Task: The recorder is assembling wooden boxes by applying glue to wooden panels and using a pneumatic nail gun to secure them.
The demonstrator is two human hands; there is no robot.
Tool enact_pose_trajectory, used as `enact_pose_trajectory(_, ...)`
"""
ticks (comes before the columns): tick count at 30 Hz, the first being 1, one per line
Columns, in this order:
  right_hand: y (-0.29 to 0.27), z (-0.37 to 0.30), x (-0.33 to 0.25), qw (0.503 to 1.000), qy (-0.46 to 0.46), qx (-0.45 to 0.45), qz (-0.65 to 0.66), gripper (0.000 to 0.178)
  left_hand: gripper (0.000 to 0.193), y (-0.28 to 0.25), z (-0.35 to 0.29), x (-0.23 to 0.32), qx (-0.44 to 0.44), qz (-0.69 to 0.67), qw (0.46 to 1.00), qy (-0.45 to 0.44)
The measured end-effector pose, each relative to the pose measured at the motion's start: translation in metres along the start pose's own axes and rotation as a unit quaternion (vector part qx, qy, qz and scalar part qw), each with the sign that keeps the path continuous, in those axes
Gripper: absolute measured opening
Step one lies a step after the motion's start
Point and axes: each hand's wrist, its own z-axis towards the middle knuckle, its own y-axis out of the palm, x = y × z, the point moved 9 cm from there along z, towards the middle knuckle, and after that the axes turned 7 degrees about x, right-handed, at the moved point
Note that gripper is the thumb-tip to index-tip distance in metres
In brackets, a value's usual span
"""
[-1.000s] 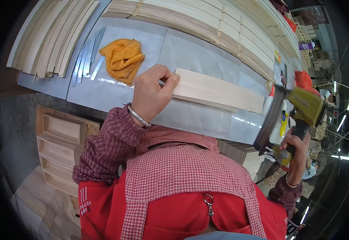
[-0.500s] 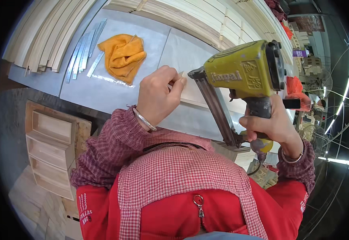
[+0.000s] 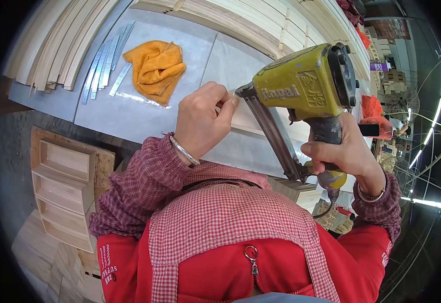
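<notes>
To the right of a rumpled, fuzzy orange cloth point(image 3: 154, 73), the left hand point(image 3: 205, 120) pinches a smooth, pale wooden board point(image 3: 245, 117). Farther right, the right hand point(image 3: 349, 151) wraps a scuffed olive-yellow nail gun point(image 3: 301, 81), nose beside the left fingertips. Left of the cloth, metal strips point(image 3: 104, 65) (thin, shiny) lie on the grey tabletop point(image 3: 139, 121); tube lights point(image 3: 435, 121) glow far right.

- head cam, left one of a side-by-side pair, pointed down
- looks over the checked apron point(image 3: 230, 217) at left hand point(image 3: 203, 121), right hand point(image 3: 349, 154) and grey tabletop point(image 3: 197, 43)
- pretty close in, fisheye bending the edges
</notes>
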Motion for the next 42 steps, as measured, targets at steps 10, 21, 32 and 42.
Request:
enact_pose_trajectory(10,0.001,-0.008,-0.001,1.0,-0.002,0.014,-0.014,0.03,0.013,0.0,0.001,-0.003,-0.005,-0.008,1.0,-0.016)
enact_pose_trajectory(21,0.014,-0.029,0.014,0.999,0.03,-0.012,0.001,0.037,0.013,0.005,0.003,-0.016,-0.052,-0.058,0.994,-0.073)
enact_pose_trajectory(32,0.017,-0.033,0.015,0.997,0.058,-0.003,-0.046,0.037,0.01,0.005,0.004,-0.011,-0.061,-0.023,0.997,-0.04)
enact_pose_trajectory(42,0.02,-0.032,0.015,0.998,0.029,-0.019,-0.059,0.036,0.015,0.004,0.002,-0.011,-0.022,-0.055,0.998,-0.032)
